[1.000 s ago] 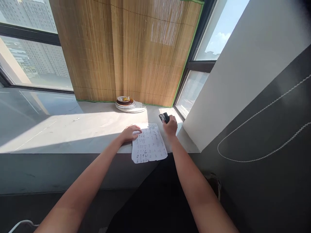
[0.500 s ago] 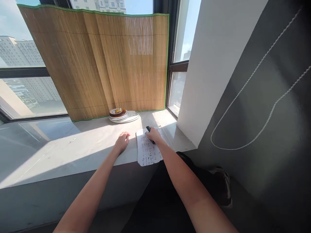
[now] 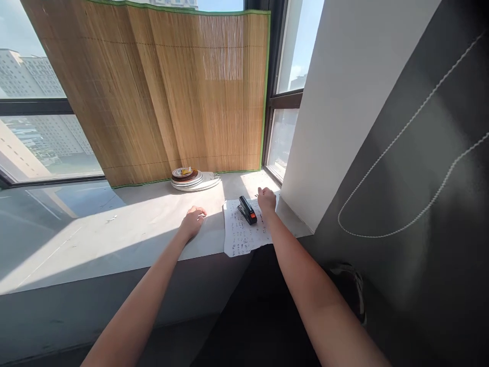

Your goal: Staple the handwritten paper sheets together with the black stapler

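A black stapler (image 3: 247,210) with an orange-red patch at its near end lies on handwritten white paper sheets (image 3: 239,239). To its right, apart from it, my right hand (image 3: 267,200) is closed over the far right part of the paper. Its fingers are curled together, and a tiny dark mark shows beside the fingertips. What they hold, if anything, is too small to name. My left hand (image 3: 193,222) rests on the pale sill (image 3: 153,219), left of the paper, its fingers loosely bent and apart with nothing in them.
Behind my left hand stands a stack of plates (image 3: 187,179). A bamboo mat (image 3: 171,97) with green edging leans against the window. White beaded cord (image 3: 362,236) loops down the dark wall on the right. The sill's front edge runs below my hands.
My right hand has let go of the stapler, which now lies on the paper, and has moved right and farther away. The paper has shifted slightly right. My left hand stays put.
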A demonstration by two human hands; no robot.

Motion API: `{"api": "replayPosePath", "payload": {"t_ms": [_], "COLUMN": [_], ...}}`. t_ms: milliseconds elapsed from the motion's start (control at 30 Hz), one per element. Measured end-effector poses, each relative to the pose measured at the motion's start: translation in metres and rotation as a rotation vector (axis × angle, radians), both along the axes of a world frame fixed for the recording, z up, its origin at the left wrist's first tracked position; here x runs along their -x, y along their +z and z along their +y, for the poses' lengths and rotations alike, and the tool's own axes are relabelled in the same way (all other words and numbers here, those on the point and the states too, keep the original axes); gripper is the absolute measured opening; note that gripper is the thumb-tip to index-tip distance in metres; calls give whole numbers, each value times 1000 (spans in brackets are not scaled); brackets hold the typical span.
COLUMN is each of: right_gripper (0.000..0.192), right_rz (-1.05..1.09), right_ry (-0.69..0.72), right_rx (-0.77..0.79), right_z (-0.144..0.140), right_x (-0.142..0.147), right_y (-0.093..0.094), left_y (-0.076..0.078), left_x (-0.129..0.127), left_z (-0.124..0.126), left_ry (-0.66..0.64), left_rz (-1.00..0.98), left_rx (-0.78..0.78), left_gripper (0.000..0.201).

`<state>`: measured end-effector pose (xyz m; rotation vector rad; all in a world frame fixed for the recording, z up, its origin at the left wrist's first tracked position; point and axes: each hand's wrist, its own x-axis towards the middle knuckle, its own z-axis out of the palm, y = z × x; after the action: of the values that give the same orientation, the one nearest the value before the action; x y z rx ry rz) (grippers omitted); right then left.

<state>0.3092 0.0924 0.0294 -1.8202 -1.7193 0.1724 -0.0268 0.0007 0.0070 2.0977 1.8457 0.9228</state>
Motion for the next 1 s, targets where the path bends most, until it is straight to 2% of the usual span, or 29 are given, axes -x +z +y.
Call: {"api": "replayPosePath", "payload": {"t_ms": [67, 100, 233, 300, 400, 433, 500, 567, 633, 867, 933, 1000], "right_gripper": [37, 37, 51, 56, 58, 58, 57, 56, 56, 64, 65, 67], "right_rz": [-53, -90, -210, -232, -234, -222, -192, -171, -155, -102, -85, -90], "right_ry": [1, 32, 156, 192, 224, 237, 284, 345, 393, 539, 585, 611], "right_rx": [62, 92, 176, 235, 307, 315, 315, 297, 274, 284, 273, 256], "right_z": [1, 1, 1, 2, 4, 5, 4, 1, -5, -33, -38, -41], "right_x": [-3, -2, 8, 10, 12, 14, 25, 48, 81, 219, 242, 253], "right_y": [-4, -6, -14, -14, -10, -9, -7, -7, -8, -12, -13, -13], "left_y": [-3, -4, 1, 8, 17, 18, 15, 10, 6, 14, 15, 15], "left_x": [0, -2, -8, 0, 41, 60, 98, 124, 134, 129, 131, 133], "left_z": [0, 0, -4, -9, -22, -27, -37, -44, -46, -46, -48, -49], "left_ry": [0, -3, 24, 49, 44, 84, 247, 317, 342, 433, 424, 410], "left_rz": [-8, -16, -39, -1, 122, 165, 180, 159, 136, -157, -153, -105], "left_rx": [16, 24, -4, -49, -53, -36, 25, 72, 87, 115, 103, 97], "left_gripper": [25, 25, 27, 27, 28, 28, 29, 32, 33, 64, 65, 61]}}
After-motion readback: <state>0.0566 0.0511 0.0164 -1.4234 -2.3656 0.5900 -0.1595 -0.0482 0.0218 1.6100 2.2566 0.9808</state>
